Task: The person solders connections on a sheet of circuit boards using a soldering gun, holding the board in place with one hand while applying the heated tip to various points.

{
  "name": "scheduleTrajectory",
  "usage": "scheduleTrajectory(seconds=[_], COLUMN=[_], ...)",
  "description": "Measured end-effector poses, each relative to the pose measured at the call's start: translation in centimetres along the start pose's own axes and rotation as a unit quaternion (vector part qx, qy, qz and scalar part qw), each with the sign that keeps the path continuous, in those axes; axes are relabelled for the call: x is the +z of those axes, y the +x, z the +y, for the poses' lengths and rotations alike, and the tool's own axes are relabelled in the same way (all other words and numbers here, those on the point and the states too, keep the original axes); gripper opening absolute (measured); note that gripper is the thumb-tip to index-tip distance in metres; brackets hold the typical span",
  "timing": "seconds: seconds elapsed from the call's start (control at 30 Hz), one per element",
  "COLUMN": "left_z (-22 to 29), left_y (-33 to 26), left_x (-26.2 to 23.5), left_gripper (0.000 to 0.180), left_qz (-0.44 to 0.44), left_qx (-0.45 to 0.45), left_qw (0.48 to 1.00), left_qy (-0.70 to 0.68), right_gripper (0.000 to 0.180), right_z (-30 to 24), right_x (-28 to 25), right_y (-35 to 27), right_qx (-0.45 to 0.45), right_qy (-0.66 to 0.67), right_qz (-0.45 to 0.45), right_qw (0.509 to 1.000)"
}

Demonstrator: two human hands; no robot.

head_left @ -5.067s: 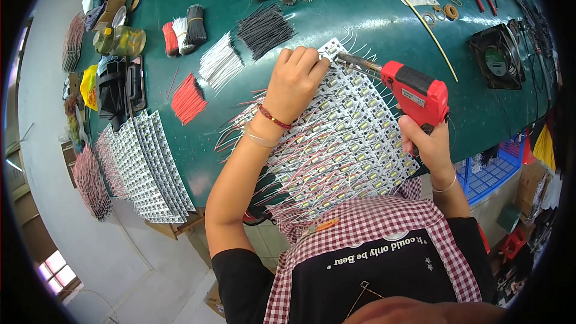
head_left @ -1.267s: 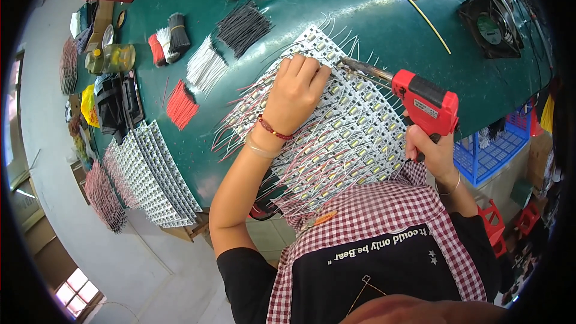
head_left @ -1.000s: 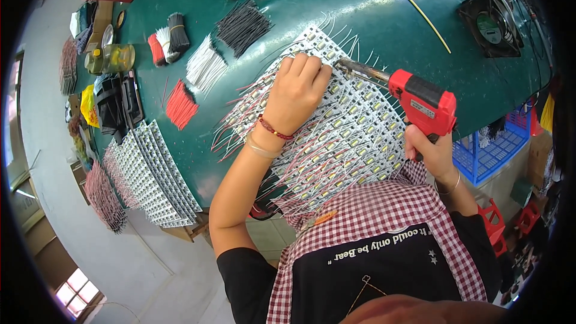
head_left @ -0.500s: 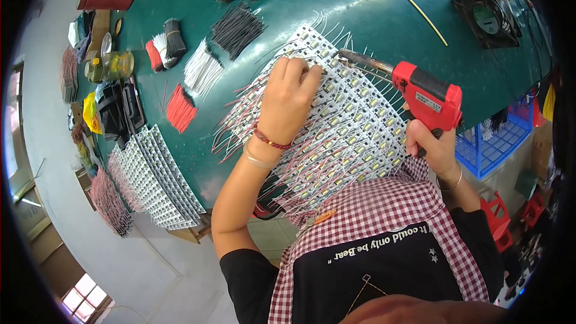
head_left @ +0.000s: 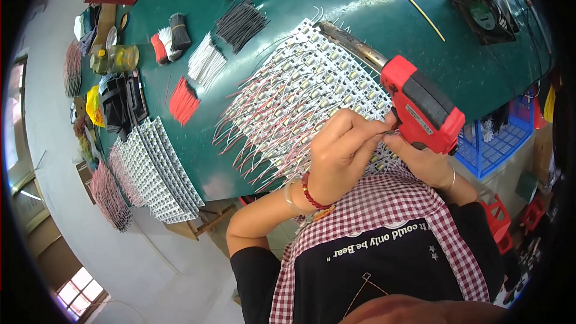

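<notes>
A white panel of small LED circuit boards point(head_left: 329, 77) lies on the green table, with red and white wires fringing its left side. My right hand point(head_left: 427, 162) grips a red and black soldering gun point(head_left: 414, 99) whose metal tip lies over the panel's far corner. Over the panel's near right part, my left hand point(head_left: 342, 153) is closed in a pinch, its fingertips meeting the thumb and finger of my right hand. Something thin and dark shows between the fingertips, too small to name.
Loose red wires point(head_left: 183, 101), white wires point(head_left: 207, 61) and black wires point(head_left: 241, 24) lie left of the panel. Stacked LED panels point(head_left: 165, 171) overhang the table's left edge. A black fan point(head_left: 485, 9) stands far right, above a blue plastic rack point(head_left: 492, 144).
My left hand has moved from the panel's upper middle to the right and nearer me, meeting my right fingers. The soldering gun has turned, its tip shifting left and farther away.
</notes>
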State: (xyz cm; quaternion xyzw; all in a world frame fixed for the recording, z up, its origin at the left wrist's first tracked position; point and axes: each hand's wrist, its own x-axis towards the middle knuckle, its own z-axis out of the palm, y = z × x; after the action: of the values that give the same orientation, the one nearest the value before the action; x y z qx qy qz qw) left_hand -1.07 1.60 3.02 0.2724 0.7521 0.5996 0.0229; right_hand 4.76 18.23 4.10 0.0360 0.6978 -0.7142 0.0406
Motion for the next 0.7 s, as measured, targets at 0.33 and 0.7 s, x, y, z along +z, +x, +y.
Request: scheduleTrajectory(seconds=[0.33, 0.7], left_z=[-0.5, -8.9], left_y=[-0.5, 4.1], left_x=[0.7, -5.5], left_gripper=[0.032, 0.03], left_qz=[0.016, -0.016], left_qx=[0.091, 0.165], left_qw=[0.992, 0.907], left_qy=[0.088, 0.388], right_gripper=[0.043, 0.028], right_z=[1.3, 1.1], right_x=[0.5, -3.9], right_y=[-1.0, -0.3], right_qx=[0.005, 0.099], right_qy=[-0.023, 0.029], right_qz=[0.096, 0.186], right_qw=[0.995, 0.977])
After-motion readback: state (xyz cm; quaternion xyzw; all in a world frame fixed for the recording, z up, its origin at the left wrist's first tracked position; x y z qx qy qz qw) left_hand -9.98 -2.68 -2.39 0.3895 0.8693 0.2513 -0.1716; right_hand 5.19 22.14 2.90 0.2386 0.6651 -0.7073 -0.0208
